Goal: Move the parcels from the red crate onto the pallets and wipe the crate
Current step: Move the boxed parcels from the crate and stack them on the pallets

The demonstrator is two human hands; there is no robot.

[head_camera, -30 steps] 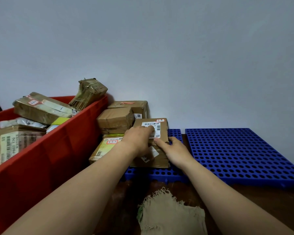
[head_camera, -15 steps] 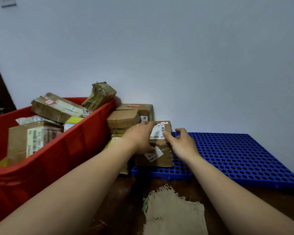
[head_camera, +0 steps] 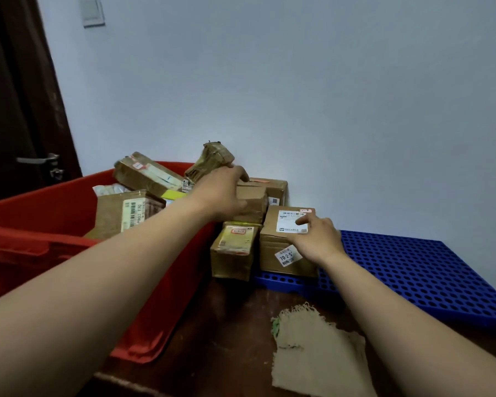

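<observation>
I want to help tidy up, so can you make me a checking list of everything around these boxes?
Surface: dark wooden top.
Job's things: red crate with parcels inside; boxes piled at the left end of the blue pallets; frayed cloth lying in front.
Clutter: nothing seen.
Grips: left hand open, above the pile by the crate's corner; right hand open, resting on a white-labelled box.
Cables: nothing seen.
Surroundings: pale wall, dark door, switch.

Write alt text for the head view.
A person's left hand reaches over the red plastic crate toward a taped brown parcel at its rim; the right hand rests on a labelled cardboard box on the blue perforated pallet.
</observation>
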